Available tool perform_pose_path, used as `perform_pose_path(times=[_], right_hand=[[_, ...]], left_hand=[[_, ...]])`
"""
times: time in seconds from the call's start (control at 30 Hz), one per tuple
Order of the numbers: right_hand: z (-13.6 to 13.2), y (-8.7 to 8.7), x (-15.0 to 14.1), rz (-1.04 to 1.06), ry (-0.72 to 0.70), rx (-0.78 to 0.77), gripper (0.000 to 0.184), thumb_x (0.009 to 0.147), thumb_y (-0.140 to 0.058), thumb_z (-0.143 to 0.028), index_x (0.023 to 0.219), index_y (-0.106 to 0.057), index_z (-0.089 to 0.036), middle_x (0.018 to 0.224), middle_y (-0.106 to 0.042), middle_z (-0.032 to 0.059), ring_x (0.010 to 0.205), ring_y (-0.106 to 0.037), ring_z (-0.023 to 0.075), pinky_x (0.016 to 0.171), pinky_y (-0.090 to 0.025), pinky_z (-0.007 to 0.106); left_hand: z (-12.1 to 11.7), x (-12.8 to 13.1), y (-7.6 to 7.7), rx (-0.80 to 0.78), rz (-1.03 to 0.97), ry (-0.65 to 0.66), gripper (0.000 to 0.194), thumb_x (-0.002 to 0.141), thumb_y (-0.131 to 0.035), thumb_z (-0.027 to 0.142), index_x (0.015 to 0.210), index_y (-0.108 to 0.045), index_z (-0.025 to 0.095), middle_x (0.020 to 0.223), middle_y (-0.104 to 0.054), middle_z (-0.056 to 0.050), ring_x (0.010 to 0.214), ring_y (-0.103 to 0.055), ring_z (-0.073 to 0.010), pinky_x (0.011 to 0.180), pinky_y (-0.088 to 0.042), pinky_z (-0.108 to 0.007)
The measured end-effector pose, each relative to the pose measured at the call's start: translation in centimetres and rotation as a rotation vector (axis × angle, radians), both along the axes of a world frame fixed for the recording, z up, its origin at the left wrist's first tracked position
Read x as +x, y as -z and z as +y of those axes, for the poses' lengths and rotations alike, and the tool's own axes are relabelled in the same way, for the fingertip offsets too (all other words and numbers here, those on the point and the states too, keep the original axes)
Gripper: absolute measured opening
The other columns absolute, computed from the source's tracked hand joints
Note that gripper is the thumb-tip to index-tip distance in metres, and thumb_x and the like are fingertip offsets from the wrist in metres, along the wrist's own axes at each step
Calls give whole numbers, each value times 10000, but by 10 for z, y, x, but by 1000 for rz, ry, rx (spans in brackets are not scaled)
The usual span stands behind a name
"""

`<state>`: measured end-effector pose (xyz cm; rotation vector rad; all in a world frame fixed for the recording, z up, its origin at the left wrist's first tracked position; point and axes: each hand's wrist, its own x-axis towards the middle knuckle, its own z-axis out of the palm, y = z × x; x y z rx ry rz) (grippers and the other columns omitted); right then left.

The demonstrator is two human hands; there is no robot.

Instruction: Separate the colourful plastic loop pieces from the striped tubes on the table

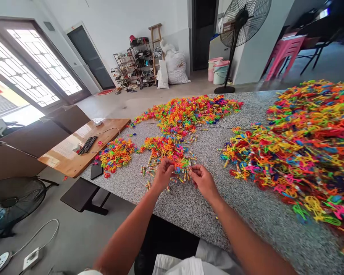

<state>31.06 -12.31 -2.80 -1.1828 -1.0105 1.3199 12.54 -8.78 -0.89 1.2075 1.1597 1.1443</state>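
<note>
Over the front of a grey speckled table (pixel 189 214), both my hands work close together. My left hand (pixel 162 175) is closed, thumb and fingers pinched beside an orange plastic piece; what it grips is too small to make out. Facing it, my right hand (pixel 202 180) pinches at the end of a small light-coloured piece that I cannot name. Just beyond my fingers lies a pile of colourful plastic pieces (pixel 163 146). Small yellow patterned tubes (pixel 147 186) are scattered beside and under my hands.
A large heap of plastic pieces (pixel 297 152) covers the right side, with another heap (pixel 186 110) at the back. To the left are a smaller pile (pixel 117 152), a dark phone (pixel 96 170), and a wooden board (pixel 63 156) with a keyboard (pixel 88 145). A standing fan (pixel 231 49) rises behind.
</note>
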Motion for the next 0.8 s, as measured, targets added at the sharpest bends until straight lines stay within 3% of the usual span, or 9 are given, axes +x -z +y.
perform_pose_path(times=[0.2,0.33,0.47,0.57,0.67,0.8], right_hand=[[-9,-2,-6,144,-5,-28,352,766,-739,-500,951,-644,-216,683,-609,-33,516,-499,125,416,-393,235],[-13,-4,-8,293,60,-119,366,722,-754,-509,893,-622,-214,731,-629,-16,545,-544,132,412,-417,231],[-17,-9,-14,324,83,-161,422,737,-717,-601,854,-580,-219,687,-603,-22,505,-538,133,384,-408,230],[-20,-10,-16,273,68,-111,439,758,-718,-616,908,-595,-222,645,-563,-43,482,-499,124,382,-407,228],[-22,-7,-15,139,65,-23,437,773,-745,-572,1018,-632,-229,677,-574,-48,470,-463,111,396,-416,234],[-22,-3,-11,-24,34,43,473,782,-748,-525,1163,-670,-255,841,-684,3,577,-567,146,463,-459,249]], left_hand=[[-18,15,5,-24,38,192,329,812,-709,398,1023,-565,190,910,-662,-31,803,-652,-151,682,-592,-282],[-20,22,13,90,269,50,182,870,-633,322,999,-627,194,846,-682,-19,761,-656,-140,697,-538,-250],[-27,29,13,227,506,-18,185,905,-573,257,1055,-675,221,883,-724,-20,750,-668,-144,723,-512,-257],[-33,33,8,284,650,-41,201,917,-553,256,1068,-684,238,896,-735,-21,754,-669,-149,723,-486,-256],[-38,33,2,286,772,-46,164,907,-565,275,996,-697,233,776,-706,-15,692,-638,-154,665,-429,-247],[-41,32,-2,218,856,-25,120,868,-599,264,918,-701,223,648,-647,-6,601,-588,-156,607,-360,-246]])
